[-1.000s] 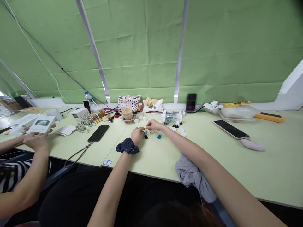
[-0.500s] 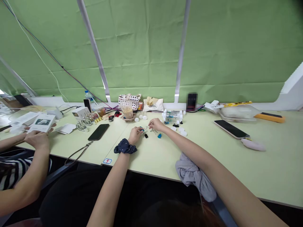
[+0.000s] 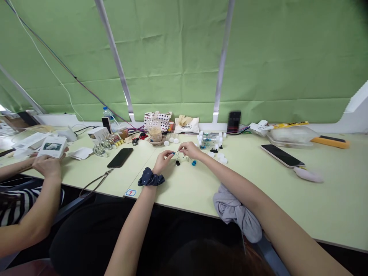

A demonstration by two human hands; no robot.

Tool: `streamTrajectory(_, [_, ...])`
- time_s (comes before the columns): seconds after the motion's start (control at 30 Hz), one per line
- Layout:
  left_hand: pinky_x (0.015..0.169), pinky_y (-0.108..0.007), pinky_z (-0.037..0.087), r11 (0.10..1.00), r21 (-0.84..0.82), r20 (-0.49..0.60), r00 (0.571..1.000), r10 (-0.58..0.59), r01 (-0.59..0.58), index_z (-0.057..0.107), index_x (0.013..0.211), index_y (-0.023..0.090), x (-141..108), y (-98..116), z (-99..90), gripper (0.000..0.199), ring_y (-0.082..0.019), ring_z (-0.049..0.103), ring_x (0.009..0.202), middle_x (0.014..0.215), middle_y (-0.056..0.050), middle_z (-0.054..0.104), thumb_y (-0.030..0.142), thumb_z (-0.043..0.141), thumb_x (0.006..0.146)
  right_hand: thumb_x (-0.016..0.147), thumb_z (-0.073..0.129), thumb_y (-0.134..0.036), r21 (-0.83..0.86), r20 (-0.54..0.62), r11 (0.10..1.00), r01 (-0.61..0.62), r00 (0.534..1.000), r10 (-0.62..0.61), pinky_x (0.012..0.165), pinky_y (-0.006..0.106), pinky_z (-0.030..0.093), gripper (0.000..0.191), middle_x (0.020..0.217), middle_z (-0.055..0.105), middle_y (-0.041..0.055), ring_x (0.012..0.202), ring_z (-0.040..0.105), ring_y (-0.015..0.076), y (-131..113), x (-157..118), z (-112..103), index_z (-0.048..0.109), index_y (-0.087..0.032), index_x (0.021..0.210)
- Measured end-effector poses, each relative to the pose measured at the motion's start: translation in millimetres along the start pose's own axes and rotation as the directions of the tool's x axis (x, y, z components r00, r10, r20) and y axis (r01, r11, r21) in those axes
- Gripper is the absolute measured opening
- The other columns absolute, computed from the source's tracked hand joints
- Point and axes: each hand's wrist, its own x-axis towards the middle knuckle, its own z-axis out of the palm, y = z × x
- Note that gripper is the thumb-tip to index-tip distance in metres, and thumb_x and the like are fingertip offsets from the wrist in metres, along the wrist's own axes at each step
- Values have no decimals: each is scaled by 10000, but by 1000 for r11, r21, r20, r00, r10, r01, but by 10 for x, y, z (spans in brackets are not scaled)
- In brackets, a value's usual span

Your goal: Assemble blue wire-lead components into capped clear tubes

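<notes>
Thin rod, gripped by our right hand, points leftward to the blue piece our left hand pinches.

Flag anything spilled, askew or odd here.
Nothing looks spilled or broken. Mildly odd: the strap of the phone lying at left trails to the front edge of the table, where it might snag. The loose blue part and black part near the right hand look ordinary.

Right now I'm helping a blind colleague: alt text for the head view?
The left hand pinches a small blue part, the right hand a thin rod close to it, over a pale table. Clear tubes lie beyond; leftward, a co-worker's hand holds a white box.
</notes>
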Motion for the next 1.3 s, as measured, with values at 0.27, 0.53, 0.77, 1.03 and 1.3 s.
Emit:
streamTrajectory(0.27, [680,-283,447,999,-27,49,999,22,-20,668,932,149,0,-69,8,321,-173,597,743,910,-84,684,409,596,760,784,610,-88,-177,-4,973,150,988,-153,694,218,396,133,817,669,42,714,562,114,91,37,-13,725,-148,814])
streamTrajectory(0.53, [599,-267,430,996,-93,124,992,-3,15,636,893,144,-15,-67,25,318,-141,568,631,776,-58,656,407,645,715,796,608,-97,-247,29,958,143,990,-141,709,214,385,138,855,656,41,777,569,125,107,33,-20,727,-165,814])
streamTrajectory(0.77, [564,-255,412,986,-167,151,988,9,17,610,899,146,-24,-21,25,307,-129,562,614,776,-52,646,387,652,713,771,626,-130,-46,35,998,46,998,-44,631,206,405,107,768,682,25,610,540,98,167,27,-23,726,-156,800])
streamTrajectory(1.03, [654,-287,460,984,-178,163,987,18,12,613,902,146,-22,-13,31,309,-155,604,713,883,-82,662,378,663,705,769,627,-178,65,85,998,4,996,-10,631,203,411,117,773,687,32,623,536,94,263,43,2,718,-134,828])
streamTrajectory(1.3, [669,-292,483,986,-168,180,983,36,-5,628,975,139,-11,-99,36,350,-150,604,701,915,-88,659,372,664,715,811,588,-122,-230,38,959,164,986,-160,697,220,386,139,822,635,47,751,545,125,96,27,13,723,-152,821])
